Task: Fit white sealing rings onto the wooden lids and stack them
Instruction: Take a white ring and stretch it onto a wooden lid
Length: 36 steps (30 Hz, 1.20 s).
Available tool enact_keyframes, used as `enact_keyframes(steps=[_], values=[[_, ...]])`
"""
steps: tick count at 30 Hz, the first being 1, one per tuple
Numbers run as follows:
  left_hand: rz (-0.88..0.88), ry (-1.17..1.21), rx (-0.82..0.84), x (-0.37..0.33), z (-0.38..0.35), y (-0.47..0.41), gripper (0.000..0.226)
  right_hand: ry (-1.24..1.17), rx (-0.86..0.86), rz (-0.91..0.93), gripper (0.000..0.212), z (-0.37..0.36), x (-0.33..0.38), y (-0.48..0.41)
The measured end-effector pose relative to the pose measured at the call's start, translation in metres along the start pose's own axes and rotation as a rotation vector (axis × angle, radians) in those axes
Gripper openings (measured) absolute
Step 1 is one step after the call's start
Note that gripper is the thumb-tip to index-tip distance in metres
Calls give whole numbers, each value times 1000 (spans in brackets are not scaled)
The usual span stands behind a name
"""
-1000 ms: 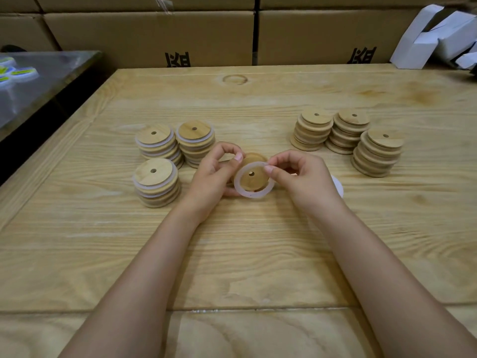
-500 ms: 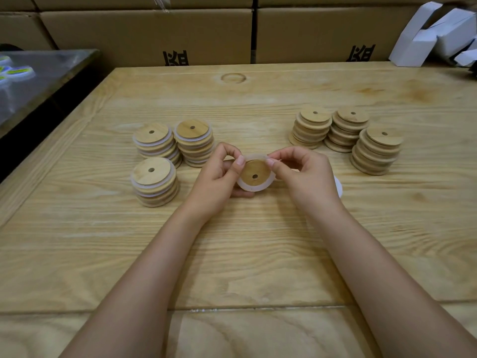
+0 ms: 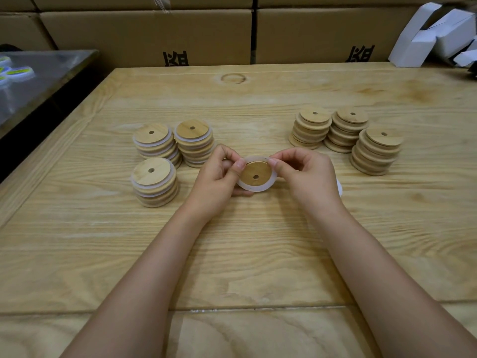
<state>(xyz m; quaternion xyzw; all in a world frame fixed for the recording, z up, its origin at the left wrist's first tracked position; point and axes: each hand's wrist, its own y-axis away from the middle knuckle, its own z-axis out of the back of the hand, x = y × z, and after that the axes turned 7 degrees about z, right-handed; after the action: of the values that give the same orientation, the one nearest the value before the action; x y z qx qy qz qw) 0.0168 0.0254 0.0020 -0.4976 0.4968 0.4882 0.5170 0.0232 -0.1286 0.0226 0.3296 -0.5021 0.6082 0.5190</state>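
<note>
Starting far left: a grey side bench (image 3: 44, 71) with some small round tubs (image 3: 19, 73) on it, well clear of the work. On the table (image 3: 232, 254), three done stacks (image 3: 154, 182) sit left of centre, with white showing between the wooden layers, so those lids look like they have rings on.

The left hand (image 3: 216, 177) is curled round the lid (image 3: 258, 173), thumb on its left edge and fingers tucked underneath. The lid is held just above the table in the middle, tilted toward the camera. The ring (image 3: 254, 189) runs all the way round it, and I can't tell if it's fully seated. The right hand (image 3: 307, 177) pinches the ring at the top right edge between thumb and forefinger.

So I'd say this is the fitting step, nearly finished. The next move probably needs the ring pressed down evenly all round, then the lid goes onto one of the left stacks. The nearest stack is close to the left wrist, so watch for a bump.

A white sliver (image 3: 340, 188) peeks out behind the right hand. It could be spare rings, but it's mostly hidden. Further right, three bare stacks (image 3: 376, 151) wait their turn. Brown cartons (image 3: 144, 34) line the back, with white boxes (image 3: 433, 34) at the far right.
</note>
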Motion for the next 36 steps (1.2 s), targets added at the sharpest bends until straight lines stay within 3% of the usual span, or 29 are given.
enact_keyframes(steps=[15, 29, 36], values=[[-8, -65, -71, 0, 3, -4, 15, 46, 19, -11, 9, 0, -2, -1], [76, -13, 38, -2, 11, -4, 14, 89, 70, -15, 6, 8, -1, -3], [55, -41, 94, -1, 15, -5, 34, 175, 63, 81, 15, 4, -3, -2]])
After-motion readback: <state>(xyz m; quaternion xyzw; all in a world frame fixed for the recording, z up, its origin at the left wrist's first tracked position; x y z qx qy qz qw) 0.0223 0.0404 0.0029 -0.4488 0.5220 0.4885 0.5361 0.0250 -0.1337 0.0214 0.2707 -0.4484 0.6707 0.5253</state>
